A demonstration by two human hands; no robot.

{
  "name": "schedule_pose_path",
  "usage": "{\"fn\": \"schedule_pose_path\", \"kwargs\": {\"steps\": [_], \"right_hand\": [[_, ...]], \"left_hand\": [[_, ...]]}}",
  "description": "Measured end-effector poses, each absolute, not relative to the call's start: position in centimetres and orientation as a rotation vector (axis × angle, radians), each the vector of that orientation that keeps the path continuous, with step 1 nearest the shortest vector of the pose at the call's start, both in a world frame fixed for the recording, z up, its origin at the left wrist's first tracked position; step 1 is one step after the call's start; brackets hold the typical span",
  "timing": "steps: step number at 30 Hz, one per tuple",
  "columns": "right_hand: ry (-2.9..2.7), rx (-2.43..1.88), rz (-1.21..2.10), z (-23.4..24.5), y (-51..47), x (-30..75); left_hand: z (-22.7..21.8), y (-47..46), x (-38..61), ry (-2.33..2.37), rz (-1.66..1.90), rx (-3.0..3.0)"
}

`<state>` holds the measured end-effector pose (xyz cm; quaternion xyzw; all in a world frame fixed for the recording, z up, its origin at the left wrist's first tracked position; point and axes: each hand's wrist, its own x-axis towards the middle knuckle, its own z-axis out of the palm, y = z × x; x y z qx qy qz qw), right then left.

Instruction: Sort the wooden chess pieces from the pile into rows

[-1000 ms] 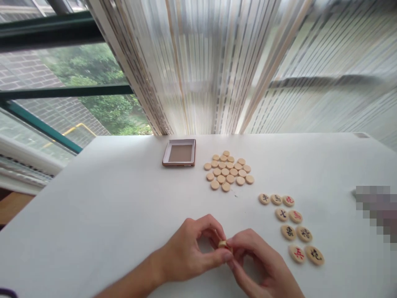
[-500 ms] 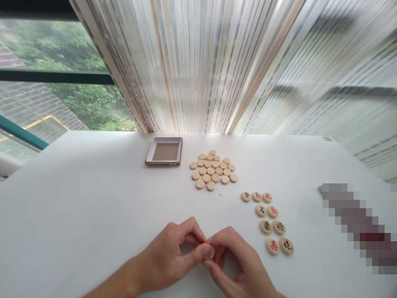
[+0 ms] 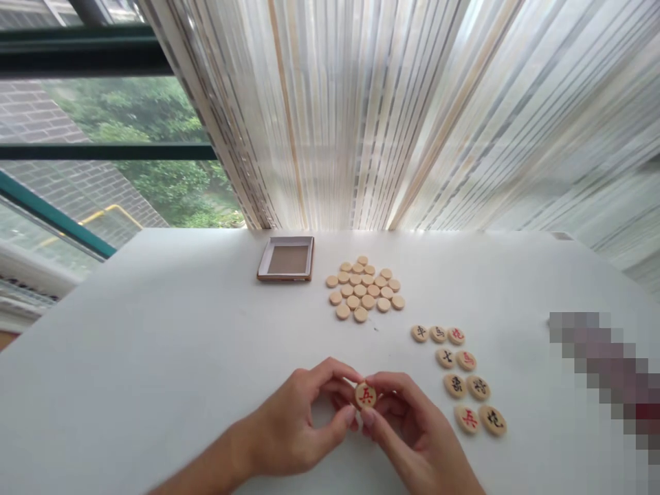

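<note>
Both hands meet low in the middle of the white table (image 3: 170,330). My left hand (image 3: 299,423) and my right hand (image 3: 407,430) pinch one round wooden chess piece (image 3: 366,394) between thumbs and fingertips. Its face, marked with a red character, is turned up toward me. To the right lie several face-up pieces (image 3: 458,375) with red or black characters, set in short rows. Farther back sits a cluster of several face-down blank pieces (image 3: 365,298).
A small open cardboard box (image 3: 286,259) lies at the back of the table, left of the blank cluster. Striped curtains (image 3: 412,117) hang behind the table, with a window (image 3: 103,158) at the left. A blurred-out patch (image 3: 608,371) covers the right edge.
The piece in my fingers has turned from edge-on to face up, so its red character shows. My hands stay together at the same spot; the camera view has shifted slightly.
</note>
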<state>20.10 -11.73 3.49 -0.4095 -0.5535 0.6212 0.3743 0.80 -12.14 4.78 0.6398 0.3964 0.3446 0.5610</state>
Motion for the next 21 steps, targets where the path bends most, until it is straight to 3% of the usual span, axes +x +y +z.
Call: {"fn": "schedule_pose_path", "kwargs": {"steps": [21], "right_hand": [[-1.385, -1.133, 1.695, 2.3, -11.6, 21.0]], "left_hand": [[3.9, -12.1, 1.2, 1.004, 0.943, 1.871]]}}
